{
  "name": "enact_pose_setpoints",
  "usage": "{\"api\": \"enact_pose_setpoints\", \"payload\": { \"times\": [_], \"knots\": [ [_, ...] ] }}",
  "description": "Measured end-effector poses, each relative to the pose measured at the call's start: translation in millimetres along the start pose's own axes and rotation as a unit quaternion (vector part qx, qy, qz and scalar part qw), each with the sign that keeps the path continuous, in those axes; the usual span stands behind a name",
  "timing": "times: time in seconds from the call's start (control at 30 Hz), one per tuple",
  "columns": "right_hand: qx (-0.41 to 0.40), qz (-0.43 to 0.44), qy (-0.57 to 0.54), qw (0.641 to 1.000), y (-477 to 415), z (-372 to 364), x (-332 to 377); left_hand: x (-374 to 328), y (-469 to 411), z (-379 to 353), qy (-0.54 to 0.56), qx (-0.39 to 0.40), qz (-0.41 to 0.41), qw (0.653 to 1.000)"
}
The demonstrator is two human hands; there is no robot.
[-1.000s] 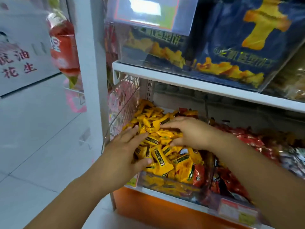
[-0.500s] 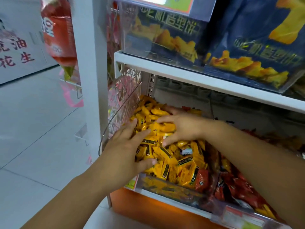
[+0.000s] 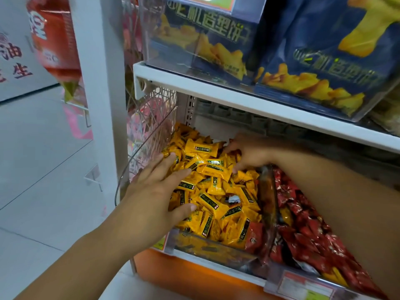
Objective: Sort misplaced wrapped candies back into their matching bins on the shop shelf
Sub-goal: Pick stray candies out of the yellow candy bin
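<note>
Candies (image 3: 214, 191), yellow, are filling the left-end bin (image 3: 212, 250) on the shelf (image 3: 216, 266); a red stray (image 3: 254, 234) is lying at the bin's front right corner, so sorting is looking unfinished. Left hand (image 3: 155, 191) is resting spread; right hand (image 3: 249, 154) is digging, grip indiscernible.

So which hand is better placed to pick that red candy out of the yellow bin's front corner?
Probably the left hand: it lies open on the yellow candies near the front, close to the red candy. The right hand is far back.
</note>
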State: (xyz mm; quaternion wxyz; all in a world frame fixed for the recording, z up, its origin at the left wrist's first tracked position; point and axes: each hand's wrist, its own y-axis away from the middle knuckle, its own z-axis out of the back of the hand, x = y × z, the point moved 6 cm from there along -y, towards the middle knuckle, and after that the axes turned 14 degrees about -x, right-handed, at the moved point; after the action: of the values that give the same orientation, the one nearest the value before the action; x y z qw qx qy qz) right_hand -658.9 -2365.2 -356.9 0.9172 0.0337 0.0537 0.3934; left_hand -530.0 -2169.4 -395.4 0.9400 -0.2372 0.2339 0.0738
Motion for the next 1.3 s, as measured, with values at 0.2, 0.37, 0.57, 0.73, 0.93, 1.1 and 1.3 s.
{"api": "enact_pose_setpoints", "payload": {
  "times": [0.2, 0.37, 0.57, 0.73, 0.93, 1.1, 1.3],
  "knots": [
    [-0.050, -0.015, -0.144, 0.988, 7, 5, 4, 3, -1, -3, -0.003, 0.007, 0.005, 1.000],
    [-0.092, -0.011, -0.304, 0.948, 19, 26, 0, -5, -11, -7, 0.005, 0.009, 0.016, 1.000],
    [-0.112, -0.035, -0.483, 0.868, 29, 22, 3, -24, -22, -11, -0.004, 0.016, 0.021, 1.000],
    [-0.166, -0.044, -0.250, 0.953, 28, 29, -21, -20, -27, -9, -0.011, 0.029, 0.031, 0.999],
    [-0.088, -0.006, -0.033, 0.996, 20, 24, -23, -8, -23, -10, -0.032, 0.036, 0.020, 0.999],
    [0.007, -0.021, 0.059, 0.998, 0, -4, -26, -8, -23, -14, -0.017, -0.004, 0.000, 1.000],
    [0.010, -0.019, 0.044, 0.999, -6, -8, -29, 1, -18, -15, -0.011, -0.012, -0.014, 1.000]
  ]
}}
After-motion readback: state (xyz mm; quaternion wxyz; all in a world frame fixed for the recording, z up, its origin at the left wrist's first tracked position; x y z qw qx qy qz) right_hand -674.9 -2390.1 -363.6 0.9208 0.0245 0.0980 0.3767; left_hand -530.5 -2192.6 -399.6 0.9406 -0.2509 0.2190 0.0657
